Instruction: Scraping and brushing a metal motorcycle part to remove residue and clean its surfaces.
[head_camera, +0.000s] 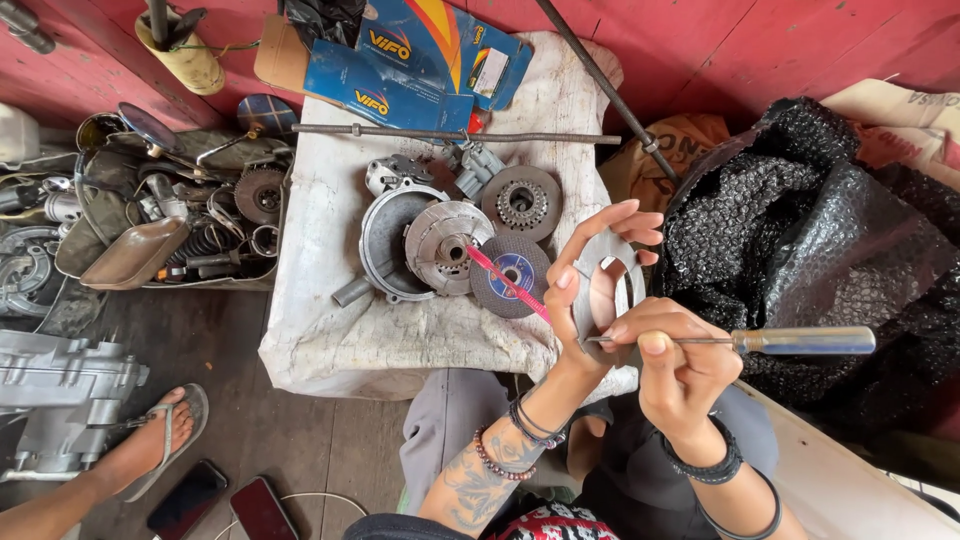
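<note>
The left hand (590, 275) holds a flat grey metal ring plate (608, 290) upright, fingers (625, 215) curled over its top edge and thumb on its near side. The right hand (675, 365) is clenched around a thin scraper tool (700, 341) with a silvery handle, its tip touching the plate's inner rim. Just left of the plate, on a cloth-covered tabletop (330, 330), lie a pink-handled tool (505, 280), a grinding disc (512, 272), a clutch drum (445, 245) and a toothed gear hub (522, 203). Right of the plate lies black bubble wrap (820, 240).
</note>
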